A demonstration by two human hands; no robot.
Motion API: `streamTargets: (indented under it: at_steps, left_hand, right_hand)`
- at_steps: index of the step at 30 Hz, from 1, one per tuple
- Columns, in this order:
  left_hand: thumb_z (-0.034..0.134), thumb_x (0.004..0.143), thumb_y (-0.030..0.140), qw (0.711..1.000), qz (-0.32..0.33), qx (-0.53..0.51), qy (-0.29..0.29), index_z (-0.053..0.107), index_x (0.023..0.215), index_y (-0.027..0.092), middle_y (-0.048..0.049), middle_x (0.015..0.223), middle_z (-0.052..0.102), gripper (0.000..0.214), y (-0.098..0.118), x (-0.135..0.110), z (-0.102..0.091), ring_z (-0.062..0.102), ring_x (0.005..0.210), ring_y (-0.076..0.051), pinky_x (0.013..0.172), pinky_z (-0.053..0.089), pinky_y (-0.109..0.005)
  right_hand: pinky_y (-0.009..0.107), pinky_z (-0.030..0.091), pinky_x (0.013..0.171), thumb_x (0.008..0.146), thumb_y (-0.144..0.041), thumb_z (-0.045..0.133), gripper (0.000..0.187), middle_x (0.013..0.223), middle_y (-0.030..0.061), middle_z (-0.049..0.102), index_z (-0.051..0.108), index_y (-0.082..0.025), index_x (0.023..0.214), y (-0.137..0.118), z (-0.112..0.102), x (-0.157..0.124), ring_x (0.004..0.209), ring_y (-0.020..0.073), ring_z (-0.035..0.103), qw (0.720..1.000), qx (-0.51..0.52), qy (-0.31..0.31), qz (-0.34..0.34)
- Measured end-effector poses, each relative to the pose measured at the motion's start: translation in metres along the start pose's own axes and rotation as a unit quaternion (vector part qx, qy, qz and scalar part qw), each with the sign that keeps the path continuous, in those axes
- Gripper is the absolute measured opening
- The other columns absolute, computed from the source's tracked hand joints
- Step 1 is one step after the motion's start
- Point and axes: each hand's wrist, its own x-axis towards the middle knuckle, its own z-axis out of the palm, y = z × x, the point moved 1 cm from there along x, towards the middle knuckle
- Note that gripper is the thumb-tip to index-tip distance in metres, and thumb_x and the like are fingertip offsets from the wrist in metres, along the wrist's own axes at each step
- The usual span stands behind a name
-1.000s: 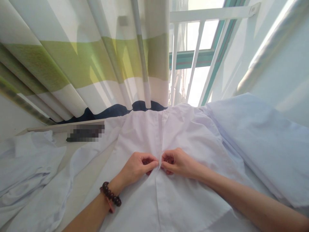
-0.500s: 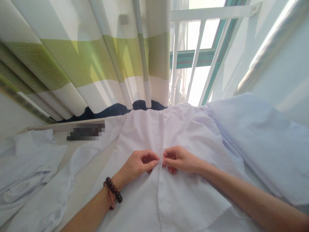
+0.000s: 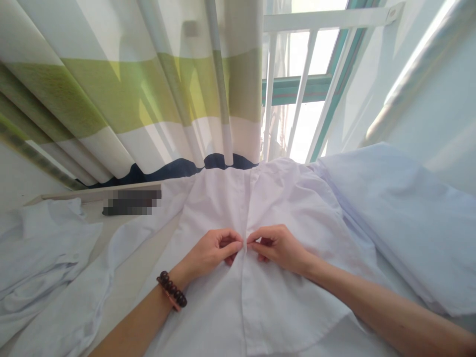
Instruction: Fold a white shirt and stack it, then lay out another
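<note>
A white button-up shirt (image 3: 215, 198) lies spread out in front of me, its front opening running up the middle. My left hand (image 3: 219, 250) pinches the left edge of that opening between thumb and forefinger. Facing it, my right hand (image 3: 273, 245) pinches the other edge, the fingertips of both hands almost meeting at the placket (image 3: 243, 277). Any button between the fingers is too small or hidden to make out. Dark beads (image 3: 171, 290) circle my left wrist.
Another white garment (image 3: 37, 263) lies crumpled on the left, and folded white cloth (image 3: 405, 213) is on the right. A blurred-out dark object (image 3: 130, 202) rests at the back left. Behind hang a green-and-white curtain (image 3: 148, 94) and a white railing (image 3: 327, 20).
My right hand has shifted slightly left and its fingertips have closed in on the placket. My left hand has moved a little up and left. The shirt's opening has shifted slightly left.
</note>
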Motion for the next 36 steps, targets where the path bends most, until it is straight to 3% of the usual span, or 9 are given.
streamTargets:
  at_steps: [4, 12, 29, 36]
  left_hand:
    - [0.064, 0.079, 0.044, 1.000, -0.007, -0.006, -0.011, 0.064, 0.082, 0.015, 0.0045, 0.061, 0.053, 0.029, 0.003, 0.001, -0.001, 0.050, 0.057, -0.010, 0.058, 0.043, -0.022]
    - [0.063, 0.078, 0.046, 1.000, -0.011, 0.004, -0.014, 0.060, 0.080, 0.016, 0.0043, 0.060, 0.053, 0.030, 0.000, 0.001, -0.001, 0.051, 0.056, -0.010, 0.057, 0.043, -0.022]
    - [0.065, 0.079, 0.037, 1.000, -0.005, 0.002, 0.005, 0.068, 0.083, 0.014, 0.0031, 0.062, 0.058, 0.023, -0.003, 0.001, 0.000, 0.052, 0.057, -0.009, 0.058, 0.044, -0.022]
    - [0.069, 0.074, 0.029, 1.000, 0.014, -0.019, 0.008, 0.064, 0.082, 0.015, 0.0039, 0.067, 0.060, 0.017, -0.006, 0.002, 0.001, 0.053, 0.058, -0.009, 0.057, 0.043, -0.021]
  right_hand:
    - [0.023, 0.049, 0.060, 0.089, -0.030, 0.057, 0.018, 0.082, 0.0026, 0.072, 0.073, -0.021, 0.089, 0.003, 0.002, -0.002, 0.059, 0.0114, 0.061, 0.986, -0.107, 0.022, -0.122]
    - [0.026, 0.050, 0.070, 0.092, -0.026, 0.054, 0.020, 0.091, 0.0045, 0.072, 0.074, -0.023, 0.094, -0.002, 0.002, -0.002, 0.074, 0.0151, 0.064, 0.971, -0.159, 0.029, -0.175]
    - [0.022, 0.040, 0.056, 0.083, -0.025, 0.062, 0.011, 0.062, -0.0025, 0.064, 0.070, -0.020, 0.077, -0.010, 0.001, 0.001, 0.056, 0.0104, 0.053, 0.992, -0.125, -0.006, -0.025]
    - [0.020, 0.039, 0.054, 0.080, -0.021, 0.062, 0.007, 0.062, -0.0037, 0.063, 0.068, -0.019, 0.078, -0.011, 0.000, 0.001, 0.054, 0.0090, 0.052, 0.996, -0.092, 0.001, -0.023]
